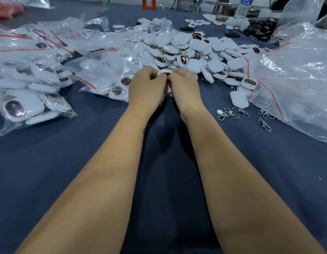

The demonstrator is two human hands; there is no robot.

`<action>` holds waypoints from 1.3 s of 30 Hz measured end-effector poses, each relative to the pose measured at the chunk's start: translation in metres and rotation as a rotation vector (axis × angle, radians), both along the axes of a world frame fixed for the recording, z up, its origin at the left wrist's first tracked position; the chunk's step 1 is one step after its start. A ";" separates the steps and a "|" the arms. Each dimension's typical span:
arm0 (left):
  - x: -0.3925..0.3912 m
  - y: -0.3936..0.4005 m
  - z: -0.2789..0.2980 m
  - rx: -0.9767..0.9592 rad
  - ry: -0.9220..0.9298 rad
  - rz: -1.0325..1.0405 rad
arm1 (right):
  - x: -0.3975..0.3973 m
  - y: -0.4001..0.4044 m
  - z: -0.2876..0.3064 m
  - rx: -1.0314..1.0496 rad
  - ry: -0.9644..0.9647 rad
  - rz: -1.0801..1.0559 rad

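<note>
left of the big pile (186, 52) of little white tags, clear bags (30, 92) full of the same tags lay on the blue tabletop (67, 162). just in front of the pile, the left hand (146, 88) was curled and pinched one white tag (165, 72). the right hand (186, 88) was curled too and pinched the other side, so the tag sat between both hands, close to the pile's near edge. in front of the pile and to its right, loose metal clips (232, 112) lay on the tabletop. right of the pile sat a big clear bag (296, 79). behind the pile, to the right, stood a water bottle (244, 6).
</note>
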State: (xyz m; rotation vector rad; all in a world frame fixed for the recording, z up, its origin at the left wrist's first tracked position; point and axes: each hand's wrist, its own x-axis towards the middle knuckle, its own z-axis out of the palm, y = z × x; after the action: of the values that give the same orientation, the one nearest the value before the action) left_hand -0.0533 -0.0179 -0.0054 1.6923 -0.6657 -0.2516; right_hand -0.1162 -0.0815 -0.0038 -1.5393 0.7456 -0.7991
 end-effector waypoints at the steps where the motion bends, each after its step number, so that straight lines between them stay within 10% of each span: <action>1: 0.000 0.000 0.000 0.011 0.000 0.002 | 0.000 0.000 0.001 0.004 0.003 -0.001; 21: 0.009 0.003 -0.002 0.025 -0.225 0.090 | -0.004 -0.001 0.011 0.282 -0.416 -0.114; 35: -0.006 0.011 0.013 -0.287 -0.241 0.097 | 0.008 0.009 -0.008 -0.433 0.243 0.013; 39: -0.006 0.013 0.016 -0.351 -0.259 0.160 | 0.008 0.009 -0.009 -0.415 0.118 -0.106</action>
State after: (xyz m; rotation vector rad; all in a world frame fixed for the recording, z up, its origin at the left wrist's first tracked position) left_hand -0.0591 -0.0046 0.0104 1.4395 -0.7136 0.1929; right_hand -0.1085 -0.0725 -0.0126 -1.9432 0.7858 -0.9934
